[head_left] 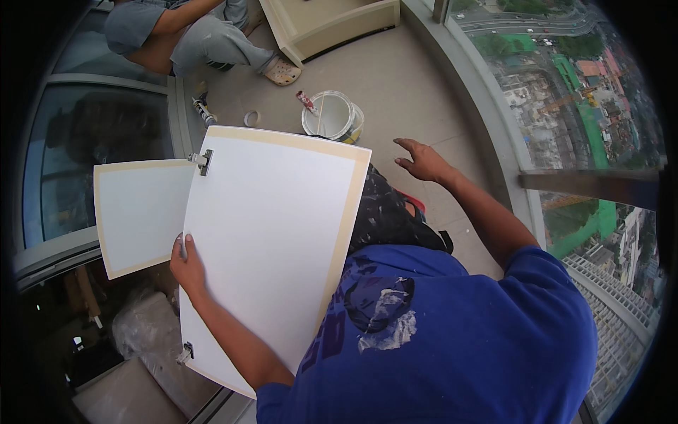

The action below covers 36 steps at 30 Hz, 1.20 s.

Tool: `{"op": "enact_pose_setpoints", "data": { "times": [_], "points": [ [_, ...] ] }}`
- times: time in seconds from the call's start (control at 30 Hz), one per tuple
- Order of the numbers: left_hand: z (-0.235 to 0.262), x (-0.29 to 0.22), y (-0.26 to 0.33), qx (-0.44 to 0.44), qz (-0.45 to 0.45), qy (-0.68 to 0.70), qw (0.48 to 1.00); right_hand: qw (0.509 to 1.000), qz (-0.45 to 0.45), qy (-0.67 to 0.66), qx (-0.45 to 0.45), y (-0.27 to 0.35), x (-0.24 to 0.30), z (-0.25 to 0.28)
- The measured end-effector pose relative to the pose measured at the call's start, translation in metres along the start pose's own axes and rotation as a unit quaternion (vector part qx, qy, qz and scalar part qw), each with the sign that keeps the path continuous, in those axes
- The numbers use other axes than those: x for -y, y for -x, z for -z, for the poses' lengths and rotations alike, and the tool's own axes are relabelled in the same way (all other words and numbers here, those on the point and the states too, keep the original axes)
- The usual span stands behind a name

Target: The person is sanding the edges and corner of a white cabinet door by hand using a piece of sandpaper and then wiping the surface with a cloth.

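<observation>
A large white cabinet door (272,212) with beige masking tape along its edges leans across my lap. Metal hinges sit on its left edge, an upper hinge (203,162) and a lower hinge (186,352). My left hand (187,267) grips that edge between the two, the thumb on the white face and other fingertips at the rim. Off to the right, my right hand (422,161) is held out with fingers apart and nothing in it. The nearest thing to it is a white paint bucket (337,120), with a red-and-white handled tool (306,101) resting at its rim.
Behind the door's left edge stands a smaller taped white panel (145,212). A tape roll (251,118) and a tube (203,112) lie on the floor. Further off, a person (212,42) sits beside a beige cabinet frame (339,32). Glass and a railing (593,185) run along the right.
</observation>
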<state>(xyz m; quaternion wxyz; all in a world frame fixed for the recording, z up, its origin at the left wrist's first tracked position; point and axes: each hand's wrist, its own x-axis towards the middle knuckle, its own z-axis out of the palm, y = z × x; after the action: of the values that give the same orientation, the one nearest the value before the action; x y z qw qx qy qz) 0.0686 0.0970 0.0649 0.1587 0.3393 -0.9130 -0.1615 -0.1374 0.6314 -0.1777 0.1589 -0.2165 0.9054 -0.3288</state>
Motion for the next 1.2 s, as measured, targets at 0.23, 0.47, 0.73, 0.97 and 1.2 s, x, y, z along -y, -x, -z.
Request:
{"op": "enact_pose_setpoints", "data": {
  "times": [0.23,0.47,0.73,0.97,1.2],
  "points": [
    [-0.004,0.024,-0.001,-0.001,0.017,-0.006,1.0,0.823,-0.084,-0.552,0.107,-0.008,0.095,0.024],
    [-0.007,-0.001,-0.004,-0.03,-0.036,-0.061,0.997,0.807,-0.036,-0.587,0.051,-0.018,0.118,0.003],
    [-0.074,-0.168,0.032,0.09,-0.431,-0.085,0.894,0.804,-0.038,-0.591,0.052,-0.024,0.119,-0.006],
    [-0.162,-0.25,0.032,0.243,-0.531,0.015,0.811,0.796,-0.016,-0.602,0.06,-0.024,0.124,-0.007],
    [-0.189,-0.256,0.027,0.287,-0.558,-0.002,0.779,0.796,-0.018,-0.601,0.065,-0.028,0.123,-0.015]
  ]
}}
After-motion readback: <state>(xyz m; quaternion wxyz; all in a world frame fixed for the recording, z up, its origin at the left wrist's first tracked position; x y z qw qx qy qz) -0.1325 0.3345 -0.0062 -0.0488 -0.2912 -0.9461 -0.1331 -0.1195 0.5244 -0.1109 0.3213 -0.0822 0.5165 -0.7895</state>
